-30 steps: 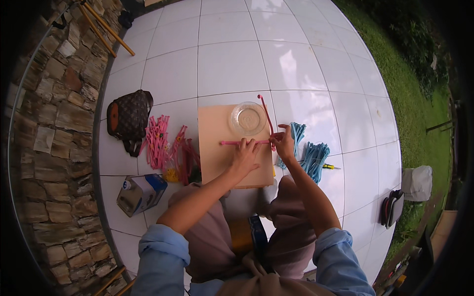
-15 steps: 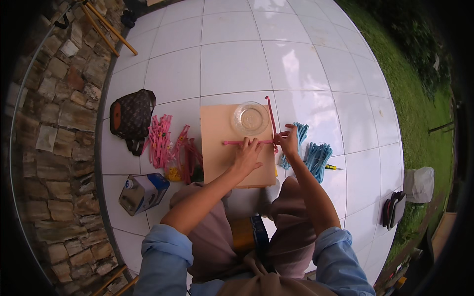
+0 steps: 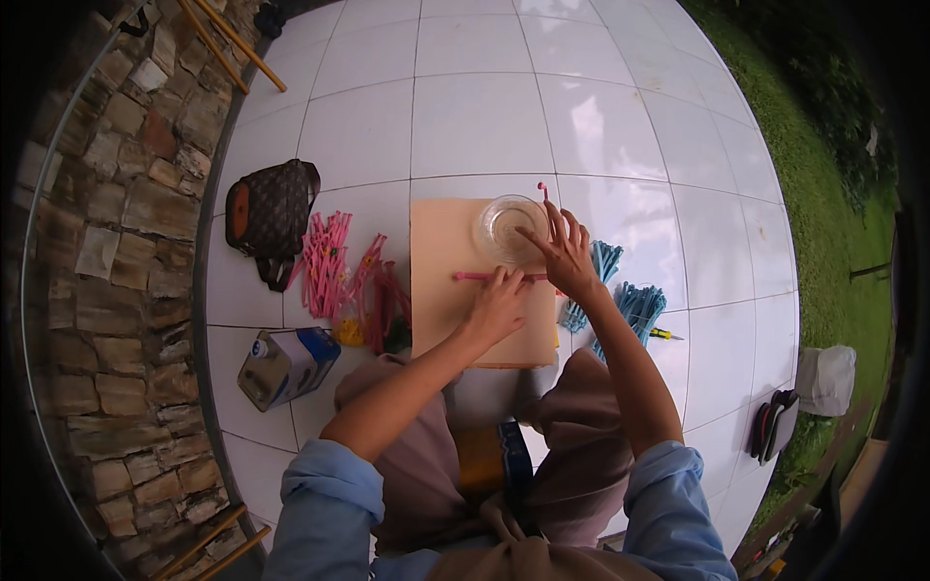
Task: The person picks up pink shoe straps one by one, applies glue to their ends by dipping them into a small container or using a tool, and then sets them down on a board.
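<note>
A tan board (image 3: 436,320) lies before me, with a clear round glass dish (image 3: 491,230) at its far right. My left hand (image 3: 499,308) bends its fingers down onto a thin pink strip (image 3: 470,277) with a knobbed end, which lies across the board just below the dish. Fingers spread, my right hand (image 3: 572,259) reaches over the dish's right side. A second pink strip (image 3: 543,191) runs along the board's right edge; its far end shows past my right fingers and the rest is mostly hidden. I cannot tell whether the two strips are joined.
Left of the board lie pink strips (image 3: 326,261) and darker pink ones (image 3: 383,290), near a brown bag (image 3: 266,208) and a metal can (image 3: 286,366). Blue bundles (image 3: 635,310) and a yellow-handled tool (image 3: 662,334) are on the right. A stone wall (image 3: 145,290) borders the tiles.
My right hand has left the corner where the pink strips meet and moved away from me, its fingers now spread by the dish. My left hand stays on the crosswise strip.
</note>
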`<state>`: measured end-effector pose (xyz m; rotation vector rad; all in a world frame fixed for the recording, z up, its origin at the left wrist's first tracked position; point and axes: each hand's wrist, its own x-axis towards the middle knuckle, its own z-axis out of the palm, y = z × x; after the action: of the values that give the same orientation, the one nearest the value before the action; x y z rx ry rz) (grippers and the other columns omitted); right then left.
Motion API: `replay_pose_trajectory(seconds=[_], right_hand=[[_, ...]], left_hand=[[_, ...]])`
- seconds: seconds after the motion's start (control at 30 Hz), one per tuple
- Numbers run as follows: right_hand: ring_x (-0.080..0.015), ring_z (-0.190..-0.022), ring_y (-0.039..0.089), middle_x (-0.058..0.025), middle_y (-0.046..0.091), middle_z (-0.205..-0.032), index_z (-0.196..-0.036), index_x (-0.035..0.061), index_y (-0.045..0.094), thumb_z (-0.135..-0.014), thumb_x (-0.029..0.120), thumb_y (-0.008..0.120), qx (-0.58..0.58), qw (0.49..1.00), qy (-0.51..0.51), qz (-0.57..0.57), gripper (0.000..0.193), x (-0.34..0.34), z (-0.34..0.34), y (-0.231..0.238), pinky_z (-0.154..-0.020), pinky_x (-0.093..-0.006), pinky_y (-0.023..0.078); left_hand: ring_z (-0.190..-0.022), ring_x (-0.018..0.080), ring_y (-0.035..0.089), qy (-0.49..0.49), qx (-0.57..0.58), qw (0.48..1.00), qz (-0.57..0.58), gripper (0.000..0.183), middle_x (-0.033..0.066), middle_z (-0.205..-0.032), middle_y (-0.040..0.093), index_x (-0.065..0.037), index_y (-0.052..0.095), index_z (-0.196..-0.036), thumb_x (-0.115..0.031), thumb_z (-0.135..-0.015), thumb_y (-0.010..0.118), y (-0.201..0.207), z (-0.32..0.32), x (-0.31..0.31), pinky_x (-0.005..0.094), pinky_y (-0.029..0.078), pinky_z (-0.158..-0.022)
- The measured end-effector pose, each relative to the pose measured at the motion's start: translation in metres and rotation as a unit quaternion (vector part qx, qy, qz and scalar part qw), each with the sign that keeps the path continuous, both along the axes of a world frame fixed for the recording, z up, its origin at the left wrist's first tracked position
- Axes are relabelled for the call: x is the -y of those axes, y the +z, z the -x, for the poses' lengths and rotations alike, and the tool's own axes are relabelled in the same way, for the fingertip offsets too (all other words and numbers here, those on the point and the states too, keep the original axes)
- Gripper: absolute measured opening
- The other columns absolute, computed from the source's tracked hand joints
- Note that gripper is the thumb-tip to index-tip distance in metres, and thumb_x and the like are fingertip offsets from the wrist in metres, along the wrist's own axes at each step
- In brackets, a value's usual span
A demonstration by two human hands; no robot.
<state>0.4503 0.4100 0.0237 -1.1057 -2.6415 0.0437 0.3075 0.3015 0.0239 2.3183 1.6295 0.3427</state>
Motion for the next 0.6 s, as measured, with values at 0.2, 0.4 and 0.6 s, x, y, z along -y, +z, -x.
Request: replay_pose_trajectory(seconds=[0.2, 0.4, 0.6], right_hand=[[-0.0353, -0.126, 0.031, -0.0102, 0.023, -0.145, -0.125, 0.0362, 0.049, -0.060, 0.005, 0.070, 0.051, 0.997, 0.039, -0.036, 0.076, -0.0103, 0.0075, 0.0016, -0.097, -0.0518, 0.032], [-0.0334, -0.126, 0.032, -0.0098, 0.025, -0.144, -0.125, 0.0347, 0.050, -0.057, 0.013, 0.075, 0.021, 0.998, 0.058, -0.017, 0.076, -0.0066, 0.0083, 0.0034, -0.100, -0.0494, 0.030], [-0.0336, -0.123, 0.034, -0.0128, 0.030, -0.140, -0.125, 0.0295, 0.048, -0.058, 0.015, 0.075, -0.016, 0.998, 0.054, 0.006, 0.074, -0.0025, 0.0013, 0.0040, -0.100, -0.0481, 0.029]], left_hand=[[-0.103, 0.0287, 0.042, 0.008, 0.000, 1.000, 0.002, 0.071, 0.0104, -0.113, 0.043, -0.007, 0.048, -0.124, -0.028, -0.062, 0.075, 0.0059, -0.0012, 0.0010, 0.0354, 0.049, -0.084], [-0.104, 0.0283, 0.042, 0.010, -0.014, 1.000, -0.012, 0.070, 0.0101, -0.113, 0.043, -0.006, 0.049, -0.123, -0.029, -0.062, 0.075, 0.0052, -0.0006, 0.0013, 0.0360, 0.050, -0.083], [-0.106, 0.0302, 0.041, 0.017, -0.010, 1.000, 0.003, 0.064, 0.0117, -0.112, 0.042, -0.005, 0.053, -0.116, -0.031, -0.063, 0.076, 0.0065, -0.0024, 0.0000, 0.0380, 0.049, -0.083]])
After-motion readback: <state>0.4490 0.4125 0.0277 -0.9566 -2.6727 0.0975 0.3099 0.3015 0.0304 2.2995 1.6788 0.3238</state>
